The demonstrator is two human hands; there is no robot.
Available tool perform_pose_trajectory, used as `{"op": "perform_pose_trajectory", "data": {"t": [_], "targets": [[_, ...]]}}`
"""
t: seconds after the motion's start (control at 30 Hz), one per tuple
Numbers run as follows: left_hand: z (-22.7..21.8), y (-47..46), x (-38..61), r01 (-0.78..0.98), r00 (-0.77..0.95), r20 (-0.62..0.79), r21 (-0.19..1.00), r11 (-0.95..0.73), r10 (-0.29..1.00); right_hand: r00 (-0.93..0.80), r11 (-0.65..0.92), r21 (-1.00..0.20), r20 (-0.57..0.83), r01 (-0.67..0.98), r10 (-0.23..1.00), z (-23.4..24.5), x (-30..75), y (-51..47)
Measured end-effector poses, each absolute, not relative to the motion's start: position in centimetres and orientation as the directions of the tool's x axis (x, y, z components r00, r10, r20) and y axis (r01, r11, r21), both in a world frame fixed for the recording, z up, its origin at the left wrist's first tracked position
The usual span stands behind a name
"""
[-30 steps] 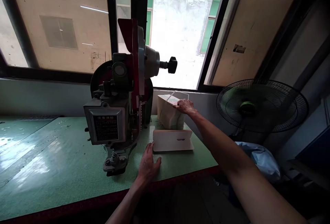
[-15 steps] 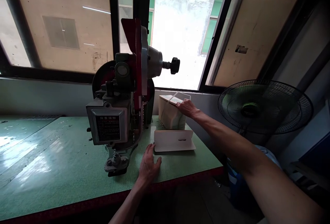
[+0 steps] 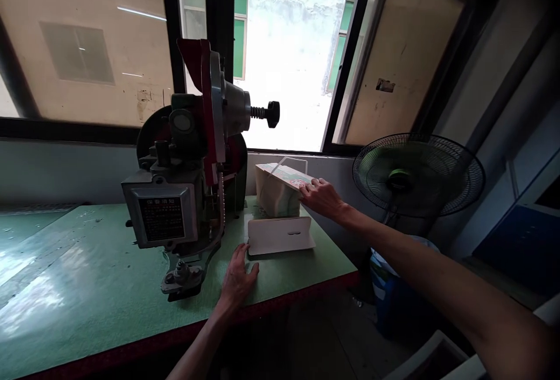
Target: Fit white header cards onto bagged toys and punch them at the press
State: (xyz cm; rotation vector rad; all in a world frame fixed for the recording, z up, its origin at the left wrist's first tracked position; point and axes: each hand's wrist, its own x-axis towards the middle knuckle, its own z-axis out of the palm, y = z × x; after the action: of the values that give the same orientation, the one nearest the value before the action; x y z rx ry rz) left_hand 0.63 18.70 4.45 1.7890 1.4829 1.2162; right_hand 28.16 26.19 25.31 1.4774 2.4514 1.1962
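Observation:
My right hand (image 3: 321,195) reaches out to a tall stack of pale cards (image 3: 273,196) at the back of the table and pinches the top card (image 3: 286,174), lifted at its near edge. My left hand (image 3: 236,278) lies flat on the green table (image 3: 87,286), fingers apart, its fingertips at the left edge of a single cream card with a slot (image 3: 280,235). That card lies flat in front of the stack. A grey and red press machine (image 3: 188,175) stands just left of both hands.
A standing fan (image 3: 417,174) is to the right beyond the table edge, with a blue bin (image 3: 389,304) under it. Windows run along the back wall. The table's red front edge (image 3: 284,304) is close to my left wrist.
My right hand has drawn the top card toward me and lifted it off the stack. The view has shifted so everything sits further left. My left hand stays flat in place.

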Motion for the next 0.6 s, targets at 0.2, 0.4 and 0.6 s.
{"op": "perform_pose_trajectory", "data": {"t": [0.2, 0.4, 0.6], "targets": [[5.0, 18.4, 0.4, 0.474, -0.01, 0.311, 0.839, -0.269, 0.95, -0.499, 0.196, 0.596, 0.399, 0.779, 0.769, 25.4, 28.2, 26.4], [5.2, 18.5, 0.2, 0.449, -0.022, 0.328, 0.847, -0.284, 0.944, -0.438, 0.122, 0.561, 0.473, 0.819, 0.765, 27.9, 31.3, 20.8], [5.8, 17.8, 0.7, 0.406, -0.135, 0.449, 0.838, -0.364, 0.883, -0.012, -0.073, 0.097, 0.672, 0.993, 0.74, 29.9, 35.6, 11.6]]}}
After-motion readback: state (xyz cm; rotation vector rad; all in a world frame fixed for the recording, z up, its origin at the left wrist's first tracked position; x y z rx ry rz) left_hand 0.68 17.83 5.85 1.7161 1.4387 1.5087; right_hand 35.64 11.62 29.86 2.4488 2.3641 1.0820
